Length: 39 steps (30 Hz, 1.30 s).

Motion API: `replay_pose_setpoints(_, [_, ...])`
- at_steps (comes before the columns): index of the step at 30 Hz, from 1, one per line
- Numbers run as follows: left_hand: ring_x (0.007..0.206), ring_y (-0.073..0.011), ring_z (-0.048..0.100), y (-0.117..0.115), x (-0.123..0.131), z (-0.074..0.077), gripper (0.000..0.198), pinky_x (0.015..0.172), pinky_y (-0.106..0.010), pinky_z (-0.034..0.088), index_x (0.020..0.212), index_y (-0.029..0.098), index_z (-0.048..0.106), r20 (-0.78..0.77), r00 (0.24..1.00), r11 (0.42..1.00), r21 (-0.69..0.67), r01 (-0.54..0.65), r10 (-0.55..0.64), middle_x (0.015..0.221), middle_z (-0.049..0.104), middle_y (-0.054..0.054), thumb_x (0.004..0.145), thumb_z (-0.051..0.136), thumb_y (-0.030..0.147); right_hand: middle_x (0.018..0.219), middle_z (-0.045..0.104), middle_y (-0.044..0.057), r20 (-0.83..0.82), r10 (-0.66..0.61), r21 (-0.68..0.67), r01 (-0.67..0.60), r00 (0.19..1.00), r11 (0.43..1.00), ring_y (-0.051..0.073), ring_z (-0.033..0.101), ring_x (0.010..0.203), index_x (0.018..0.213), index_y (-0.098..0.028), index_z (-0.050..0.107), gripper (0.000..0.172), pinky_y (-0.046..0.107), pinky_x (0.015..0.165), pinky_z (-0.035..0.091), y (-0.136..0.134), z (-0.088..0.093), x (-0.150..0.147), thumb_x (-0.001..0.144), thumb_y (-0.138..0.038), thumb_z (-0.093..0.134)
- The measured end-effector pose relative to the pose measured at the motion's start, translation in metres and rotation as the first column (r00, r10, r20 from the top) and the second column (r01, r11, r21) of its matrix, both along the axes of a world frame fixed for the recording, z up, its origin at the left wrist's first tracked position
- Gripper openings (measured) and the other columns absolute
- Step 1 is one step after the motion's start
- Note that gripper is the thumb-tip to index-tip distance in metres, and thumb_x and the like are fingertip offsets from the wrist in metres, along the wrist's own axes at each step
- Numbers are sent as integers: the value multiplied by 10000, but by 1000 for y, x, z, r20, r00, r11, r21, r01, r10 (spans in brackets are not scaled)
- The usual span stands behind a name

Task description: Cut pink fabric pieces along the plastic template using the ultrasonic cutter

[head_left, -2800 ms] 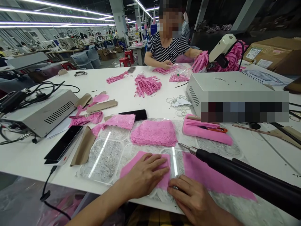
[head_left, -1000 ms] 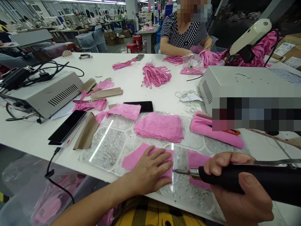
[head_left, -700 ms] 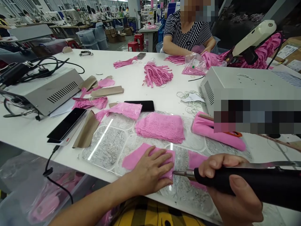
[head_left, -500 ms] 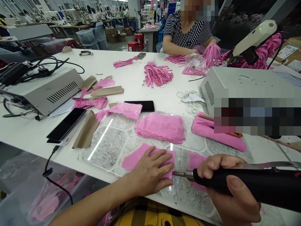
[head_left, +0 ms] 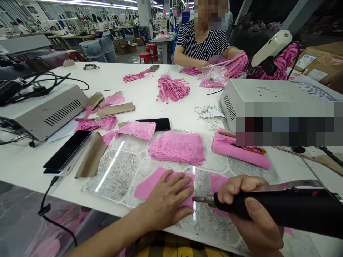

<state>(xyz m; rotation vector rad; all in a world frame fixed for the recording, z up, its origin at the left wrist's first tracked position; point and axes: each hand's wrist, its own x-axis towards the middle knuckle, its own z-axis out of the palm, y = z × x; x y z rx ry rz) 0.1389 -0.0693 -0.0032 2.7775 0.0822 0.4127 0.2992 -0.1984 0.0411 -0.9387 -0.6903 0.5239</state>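
My left hand [head_left: 171,194] lies flat with fingers spread on a pink cloth piece [head_left: 146,187], pressing it to a clear patterned mat [head_left: 112,171]. My right hand [head_left: 252,210] is wrapped round a black hand-held welding gun [head_left: 300,210] with a silver lever along its top. The gun's thin metal tip meets the right edge of the cloth, close to my left fingertips. A second pink piece [head_left: 217,184] lies partly hidden behind the gun. Just beyond my hands sits a stack of pink lace pieces [head_left: 177,148], with another lace piece [head_left: 139,130] to its left.
A folded pink bundle [head_left: 241,151] with orange-handled scissors [head_left: 254,150] lies right. Grey machine boxes [head_left: 64,110] stand on both sides, with cables. Phones [head_left: 69,150] lie left and behind the lace. Across the table a co-worker [head_left: 203,46] handles pink straps [head_left: 235,66].
The view has shifted slightly. Across the table, the co-worker's hands have moved apart, stretching the pink straps sideways. My hands and the gun's tip hold nearly the same place on the cloth.
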Motion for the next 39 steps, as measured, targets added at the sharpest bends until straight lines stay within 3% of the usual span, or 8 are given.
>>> replay_pose_setpoints(6, [1316,-305,477,2,1,5,532,1117,-524,323,1325,141,524,-56,998,1000,20,12,-10,1373,563,-152,935,568,500,732,562,-13,-35,-12,30,13,999,999,108,572,553,879,-228,575,129,260,503,542,0,-1,0,844,-329,649])
replay_pose_setpoints(21, [1323,-307,469,5,5,17,524,1073,-499,358,1365,199,492,-191,981,998,37,51,-43,1443,513,-86,934,584,482,735,580,-10,-38,-14,50,16,999,999,109,580,559,892,-226,599,117,256,518,524,3,0,2,846,-323,645])
replay_pose_setpoints(27, [1325,-303,463,7,7,20,516,1073,-490,353,1362,185,494,-215,974,997,26,76,-68,1448,501,-110,940,567,474,753,577,-14,-91,-144,72,151,985,986,111,565,569,903,-233,611,131,278,533,539,5,4,10,806,-296,672])
replay_pose_setpoints(31, [1328,-312,452,9,8,20,516,1081,-505,330,1352,182,493,-232,969,996,27,90,-82,1463,484,-110,935,571,476,759,566,-16,-41,-226,50,228,973,972,119,564,584,891,-232,607,136,299,559,539,11,4,13,795,-301,674])
replay_pose_setpoints(39, [1350,-319,423,12,8,17,533,1102,-531,297,1354,185,487,-218,972,995,21,100,-93,1476,469,-100,937,558,508,786,564,-11,16,-221,65,220,975,973,120,571,613,929,-228,595,121,291,565,542,22,-4,10,820,-261,634])
